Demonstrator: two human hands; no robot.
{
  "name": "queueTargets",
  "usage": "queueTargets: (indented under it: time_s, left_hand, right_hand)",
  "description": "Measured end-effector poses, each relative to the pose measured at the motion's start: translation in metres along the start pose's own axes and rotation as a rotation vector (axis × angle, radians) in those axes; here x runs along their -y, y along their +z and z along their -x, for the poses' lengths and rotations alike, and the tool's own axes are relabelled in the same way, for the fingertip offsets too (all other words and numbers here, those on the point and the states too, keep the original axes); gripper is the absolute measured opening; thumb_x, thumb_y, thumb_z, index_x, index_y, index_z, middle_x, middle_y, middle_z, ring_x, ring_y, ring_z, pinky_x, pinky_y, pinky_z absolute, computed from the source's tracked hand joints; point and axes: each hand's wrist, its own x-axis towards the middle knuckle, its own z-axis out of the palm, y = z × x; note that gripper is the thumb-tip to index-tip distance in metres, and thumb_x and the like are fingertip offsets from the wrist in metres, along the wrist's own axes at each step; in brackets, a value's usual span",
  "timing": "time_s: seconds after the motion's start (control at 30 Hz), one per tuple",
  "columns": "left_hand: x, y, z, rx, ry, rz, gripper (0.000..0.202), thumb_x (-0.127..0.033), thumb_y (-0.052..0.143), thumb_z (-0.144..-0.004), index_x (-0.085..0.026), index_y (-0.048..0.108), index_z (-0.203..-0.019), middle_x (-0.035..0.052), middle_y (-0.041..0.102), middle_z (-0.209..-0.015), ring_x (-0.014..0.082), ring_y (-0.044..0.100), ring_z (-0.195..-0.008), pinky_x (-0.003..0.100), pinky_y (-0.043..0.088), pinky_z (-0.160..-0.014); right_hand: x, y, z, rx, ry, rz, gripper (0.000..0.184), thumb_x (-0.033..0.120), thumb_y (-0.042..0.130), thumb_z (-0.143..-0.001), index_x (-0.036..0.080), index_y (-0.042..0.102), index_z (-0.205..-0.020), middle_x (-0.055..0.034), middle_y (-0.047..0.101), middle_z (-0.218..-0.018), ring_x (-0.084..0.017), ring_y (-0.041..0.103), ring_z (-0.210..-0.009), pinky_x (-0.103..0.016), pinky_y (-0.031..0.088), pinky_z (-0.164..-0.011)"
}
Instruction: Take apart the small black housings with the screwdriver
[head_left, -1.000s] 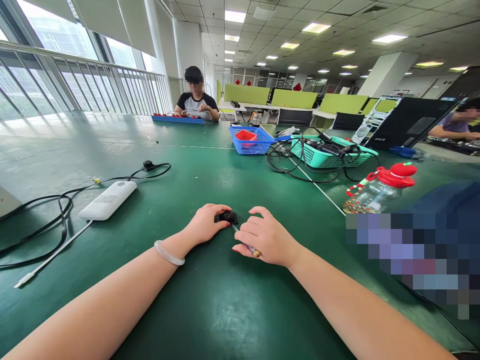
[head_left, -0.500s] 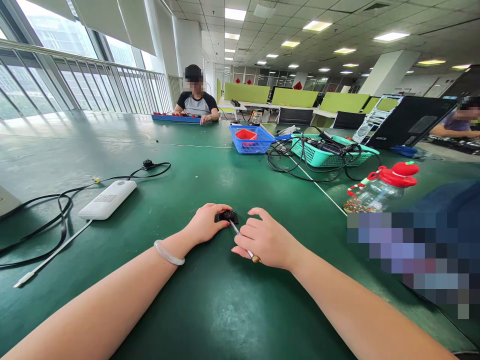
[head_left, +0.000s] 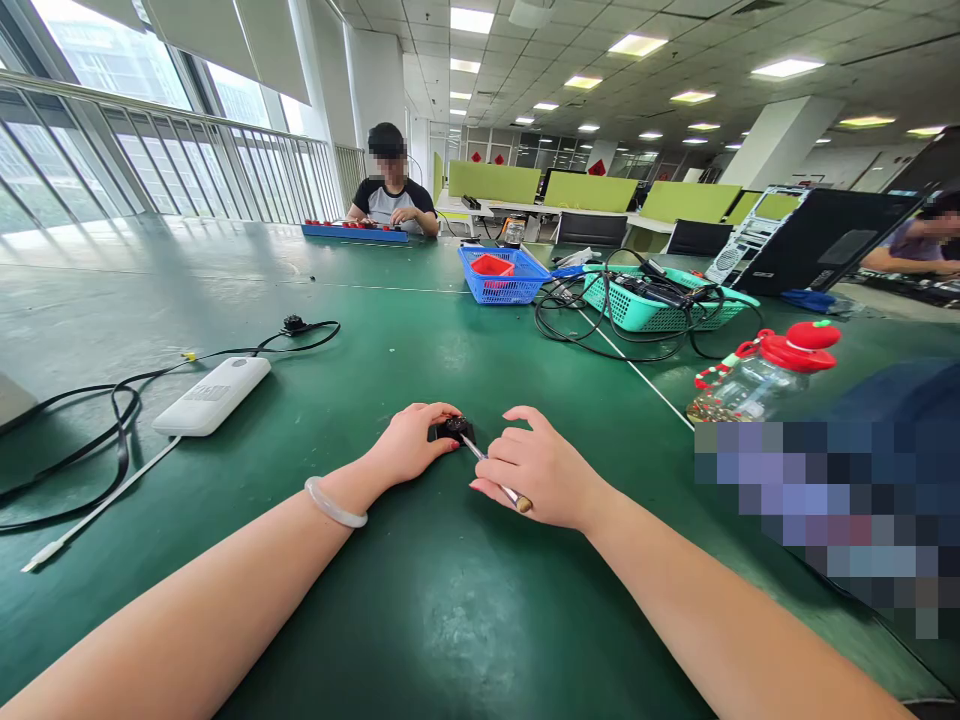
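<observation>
On the green tabletop lies a small black part (head_left: 454,428) with a round raised middle. My left hand (head_left: 412,440) grips its left end between thumb and fingers, a pale bangle on that wrist. My right hand (head_left: 536,468) is closed round a slim silver tool (head_left: 480,455) with a brownish-gold butt end, held like a pen. The tool's thin tip reaches the round middle of the black part; I cannot make out its exact shape. My right index finger is raised off the tool.
Left lie a white power bank (head_left: 213,396) and black cables (head_left: 124,440). Ahead stand a blue basket (head_left: 504,290) and a green basket (head_left: 637,310) with tangled cables. At right are a red-lidded bottle (head_left: 765,375) and dark cloth (head_left: 892,430). A person (head_left: 394,195) sits across the table.
My right hand and the tool have shifted slightly right, with the tool's butt end swinging right and up. My left hand stays on the black part. The person opposite has moved a hand inward.
</observation>
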Motion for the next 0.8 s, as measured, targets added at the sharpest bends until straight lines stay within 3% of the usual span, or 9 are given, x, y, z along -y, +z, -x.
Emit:
queueTargets:
  time_s: [0.8]
  left_hand:
    - [-0.0025,-0.0009,0.0019,-0.002,0.011,-0.025,0.032,-0.033,0.061,-0.078,-0.028,0.061,-0.11,0.0021,0.069,-0.11,0.0235,0.058,-0.11,0.041,0.045,-0.1]
  right_hand:
    - [0.0038,0.0031,0.0002,0.001,-0.004,-0.049,0.023,0.027,0.051,-0.09,0.021,0.061,-0.071,0.0025,0.056,-0.061,-0.012,0.044,-0.059,-0.039,0.034,-0.095]
